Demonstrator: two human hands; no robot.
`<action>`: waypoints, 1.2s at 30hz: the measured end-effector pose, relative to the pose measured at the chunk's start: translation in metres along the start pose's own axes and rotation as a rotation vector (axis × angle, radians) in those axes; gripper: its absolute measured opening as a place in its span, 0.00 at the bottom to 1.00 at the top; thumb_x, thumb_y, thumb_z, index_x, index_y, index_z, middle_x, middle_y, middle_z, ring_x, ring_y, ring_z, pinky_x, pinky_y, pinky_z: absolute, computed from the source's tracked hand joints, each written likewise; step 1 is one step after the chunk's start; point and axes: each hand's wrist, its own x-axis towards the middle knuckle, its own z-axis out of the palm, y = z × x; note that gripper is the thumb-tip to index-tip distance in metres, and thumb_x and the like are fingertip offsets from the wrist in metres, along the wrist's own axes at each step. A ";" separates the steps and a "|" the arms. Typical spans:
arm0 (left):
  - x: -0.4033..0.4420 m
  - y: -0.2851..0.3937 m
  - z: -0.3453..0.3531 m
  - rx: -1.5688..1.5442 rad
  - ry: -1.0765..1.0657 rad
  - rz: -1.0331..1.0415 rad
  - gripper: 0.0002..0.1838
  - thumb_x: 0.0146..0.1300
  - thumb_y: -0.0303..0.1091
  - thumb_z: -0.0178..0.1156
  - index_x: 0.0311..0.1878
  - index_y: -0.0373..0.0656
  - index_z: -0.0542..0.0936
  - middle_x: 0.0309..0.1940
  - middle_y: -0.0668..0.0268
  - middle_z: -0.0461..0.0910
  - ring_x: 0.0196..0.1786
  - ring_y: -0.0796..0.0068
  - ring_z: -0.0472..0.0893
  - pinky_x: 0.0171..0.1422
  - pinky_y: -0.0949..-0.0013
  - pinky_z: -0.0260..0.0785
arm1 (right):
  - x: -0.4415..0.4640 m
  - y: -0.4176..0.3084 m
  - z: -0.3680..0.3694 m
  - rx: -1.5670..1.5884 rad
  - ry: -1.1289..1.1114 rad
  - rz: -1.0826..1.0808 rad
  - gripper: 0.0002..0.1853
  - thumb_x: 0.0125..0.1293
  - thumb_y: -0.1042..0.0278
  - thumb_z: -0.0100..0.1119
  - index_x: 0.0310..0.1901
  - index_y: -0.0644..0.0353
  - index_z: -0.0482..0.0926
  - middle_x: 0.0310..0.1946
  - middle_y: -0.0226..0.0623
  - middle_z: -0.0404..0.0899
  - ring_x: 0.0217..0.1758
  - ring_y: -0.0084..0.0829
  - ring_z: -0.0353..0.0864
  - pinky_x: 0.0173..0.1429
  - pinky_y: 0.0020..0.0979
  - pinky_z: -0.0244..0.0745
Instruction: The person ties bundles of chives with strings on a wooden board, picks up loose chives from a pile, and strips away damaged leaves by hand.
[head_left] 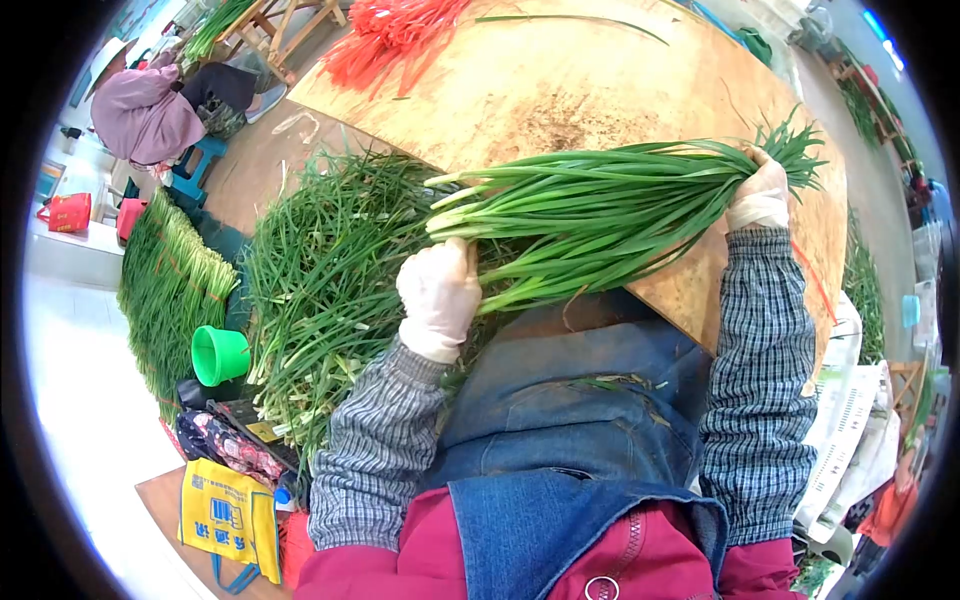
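Note:
A long bunch of green leafy stalks [610,195] stretches across my lap and the near edge of the wooden board. My right hand [762,190], in a pale glove, is closed round its leafy end, with the tips poking out beyond. At the pale root end, my left hand [440,290], also gloved, is closed against the lower stalks; its fingertips are partly hidden. Beside my left arm lies a big loose heap of the same greens [325,260]. Red strips [390,35] lie at the board's far edge.
The wooden board [600,95] spans the front. At the left stand a green bucket [220,355], tied bundles [175,290] and a yellow bag [230,515]. A person [150,105] sits at the upper left on a blue stool [198,170]. White sacks [850,450] lie at the right.

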 end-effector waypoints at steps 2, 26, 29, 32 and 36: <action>-0.010 -0.016 -0.011 -0.224 0.142 0.148 0.05 0.57 0.33 0.59 0.32 0.42 0.78 0.16 0.64 0.74 0.18 0.68 0.74 0.22 0.68 0.66 | 0.008 0.004 -0.003 0.367 -0.006 0.213 0.13 0.63 0.71 0.44 0.32 0.70 0.78 0.26 0.36 0.79 0.26 0.26 0.77 0.30 0.24 0.73; 0.028 0.107 -0.030 -0.889 -0.286 0.122 0.10 0.56 0.36 0.60 0.25 0.39 0.76 0.16 0.60 0.77 0.15 0.67 0.73 0.22 0.68 0.66 | -0.018 -0.030 0.005 -0.153 -0.059 -0.004 0.08 0.59 0.75 0.50 0.32 0.70 0.78 0.26 0.36 0.79 0.27 0.26 0.77 0.33 0.26 0.74; 0.073 0.101 -0.125 -1.423 -0.578 -0.402 0.10 0.60 0.36 0.57 0.31 0.38 0.79 0.18 0.69 0.77 0.17 0.81 0.72 0.21 0.74 0.66 | 0.003 -0.013 0.008 0.795 0.035 0.360 0.08 0.60 0.74 0.48 0.30 0.70 0.76 0.26 0.38 0.78 0.26 0.28 0.77 0.32 0.26 0.74; 0.071 0.036 -0.149 -1.739 -0.275 0.128 0.15 0.66 0.40 0.49 0.25 0.46 0.76 0.08 0.76 0.68 0.11 0.82 0.66 0.20 0.76 0.64 | 0.002 -0.019 0.014 0.728 0.144 0.375 0.08 0.60 0.74 0.47 0.28 0.68 0.73 0.25 0.38 0.76 0.24 0.31 0.76 0.31 0.27 0.74; 0.020 -0.027 -0.179 -0.425 0.034 -0.550 0.12 0.62 0.41 0.56 0.28 0.43 0.77 0.19 0.66 0.76 0.25 0.72 0.75 0.35 0.68 0.68 | -0.003 -0.013 0.009 0.490 0.010 0.238 0.08 0.60 0.73 0.48 0.28 0.68 0.73 0.25 0.38 0.76 0.25 0.31 0.76 0.32 0.27 0.74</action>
